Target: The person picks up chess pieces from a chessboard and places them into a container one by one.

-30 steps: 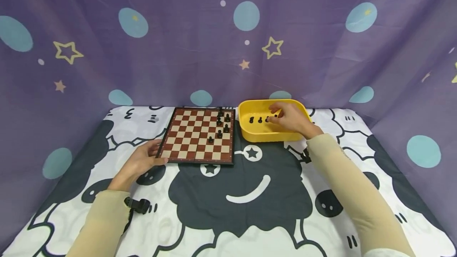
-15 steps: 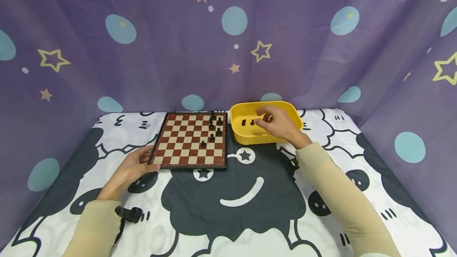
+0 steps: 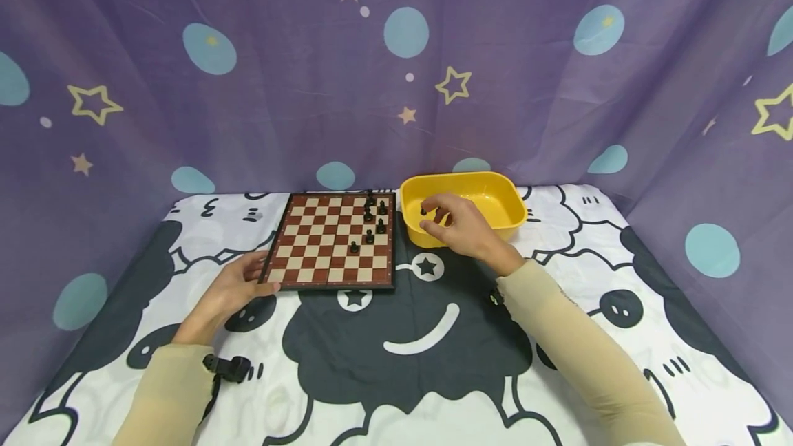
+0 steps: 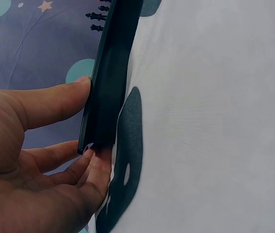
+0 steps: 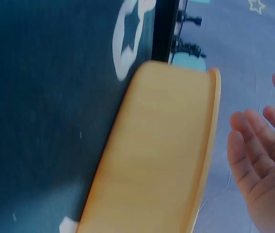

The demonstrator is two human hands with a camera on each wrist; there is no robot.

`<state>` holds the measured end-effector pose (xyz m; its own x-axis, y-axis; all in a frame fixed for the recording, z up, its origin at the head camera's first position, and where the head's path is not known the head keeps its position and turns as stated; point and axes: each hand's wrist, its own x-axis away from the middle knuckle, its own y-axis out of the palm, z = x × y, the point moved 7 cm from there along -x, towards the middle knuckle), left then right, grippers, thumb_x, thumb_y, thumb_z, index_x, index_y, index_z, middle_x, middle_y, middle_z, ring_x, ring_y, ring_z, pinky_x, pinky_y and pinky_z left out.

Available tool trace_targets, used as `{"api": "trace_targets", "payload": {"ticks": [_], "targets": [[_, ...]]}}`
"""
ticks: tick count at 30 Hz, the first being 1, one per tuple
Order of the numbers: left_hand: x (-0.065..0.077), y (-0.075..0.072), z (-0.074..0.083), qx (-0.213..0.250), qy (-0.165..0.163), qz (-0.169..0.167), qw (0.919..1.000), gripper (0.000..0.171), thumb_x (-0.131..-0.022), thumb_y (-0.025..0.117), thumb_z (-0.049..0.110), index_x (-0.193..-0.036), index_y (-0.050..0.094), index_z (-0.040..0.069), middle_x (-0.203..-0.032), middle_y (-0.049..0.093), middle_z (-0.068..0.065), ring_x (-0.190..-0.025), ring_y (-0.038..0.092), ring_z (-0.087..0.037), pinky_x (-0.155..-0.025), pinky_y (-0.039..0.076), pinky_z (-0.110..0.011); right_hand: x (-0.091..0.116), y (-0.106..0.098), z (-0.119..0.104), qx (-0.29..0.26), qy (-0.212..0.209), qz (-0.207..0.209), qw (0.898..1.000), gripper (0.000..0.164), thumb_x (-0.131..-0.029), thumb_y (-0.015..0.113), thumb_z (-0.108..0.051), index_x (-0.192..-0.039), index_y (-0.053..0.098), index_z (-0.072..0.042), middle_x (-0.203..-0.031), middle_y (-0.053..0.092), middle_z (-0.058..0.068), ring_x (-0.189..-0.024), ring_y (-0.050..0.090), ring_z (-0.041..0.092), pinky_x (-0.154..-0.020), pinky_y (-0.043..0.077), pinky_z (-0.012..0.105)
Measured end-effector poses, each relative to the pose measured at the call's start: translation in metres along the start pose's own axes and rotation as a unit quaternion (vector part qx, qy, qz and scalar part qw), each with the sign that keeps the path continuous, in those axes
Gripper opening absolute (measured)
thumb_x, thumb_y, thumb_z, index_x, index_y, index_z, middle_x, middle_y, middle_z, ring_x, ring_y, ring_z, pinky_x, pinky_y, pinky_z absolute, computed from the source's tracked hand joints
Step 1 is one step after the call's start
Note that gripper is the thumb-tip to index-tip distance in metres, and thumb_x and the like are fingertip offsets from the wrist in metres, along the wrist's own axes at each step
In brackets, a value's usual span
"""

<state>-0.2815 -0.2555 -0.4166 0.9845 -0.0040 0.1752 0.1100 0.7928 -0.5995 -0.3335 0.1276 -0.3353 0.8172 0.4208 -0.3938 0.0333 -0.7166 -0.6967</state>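
Note:
In the head view a chessboard (image 3: 310,239) lies on the cloth. Several black chess pieces (image 3: 369,236) stand on its right side. My left hand (image 3: 232,291) grips the board's near left corner; in the left wrist view the thumb (image 4: 62,104) is on the upper edge and fingers reach beneath. A yellow basin (image 3: 495,205) is to the right of the board. Over its left part is my right hand (image 3: 461,226), fingers loosely bent, thumb and fingertips apart. A small black chess piece (image 3: 424,211) shows in the basin by those fingertips; the hand hides part of the floor.
A white and dark cartoon-print cloth (image 3: 409,322) covers the table. Directly behind the board and basin hangs a purple curtain (image 3: 297,102) with stars and dots. The basin's raised wall (image 5: 161,145) stands close to the board's right edge.
My right hand has moved left across the basin, from its right half to its left part. The left hand keeps its grip on the board. The head view has shifted slightly.

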Motion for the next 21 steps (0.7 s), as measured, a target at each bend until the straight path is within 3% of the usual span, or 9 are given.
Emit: {"api": "trace_targets", "payload": {"ticks": [13,21], "targets": [[-0.002,0.001,0.001,0.007,0.001,0.0,1.0,0.086,-0.08,0.075,0.011,-0.148,0.024,-0.003,-0.136,0.042,-0.029,-0.12,0.044,-0.042,-0.098,0.039,-0.053,0.001,0.038,-0.021,0.006,-0.018,-0.037,0.999,0.036,-0.087,0.07,-0.027,-0.119,0.063,-0.012,-0.108,0.067,0.003,-0.078,0.061,0.012,-0.061,0.05,0.027],[-0.001,-0.001,0.001,0.001,-0.001,0.004,1.0,0.086,-0.08,0.075,0.011,-0.148,0.025,-0.004,-0.135,0.043,-0.03,-0.119,0.044,-0.042,-0.097,0.039,-0.053,-0.009,0.064,-0.032,0.008,-0.034,-0.053,0.998,0.036,-0.089,0.068,-0.026,-0.122,0.063,-0.011,-0.109,0.067,0.006,-0.073,0.059,0.011,-0.066,0.049,0.028]]}}
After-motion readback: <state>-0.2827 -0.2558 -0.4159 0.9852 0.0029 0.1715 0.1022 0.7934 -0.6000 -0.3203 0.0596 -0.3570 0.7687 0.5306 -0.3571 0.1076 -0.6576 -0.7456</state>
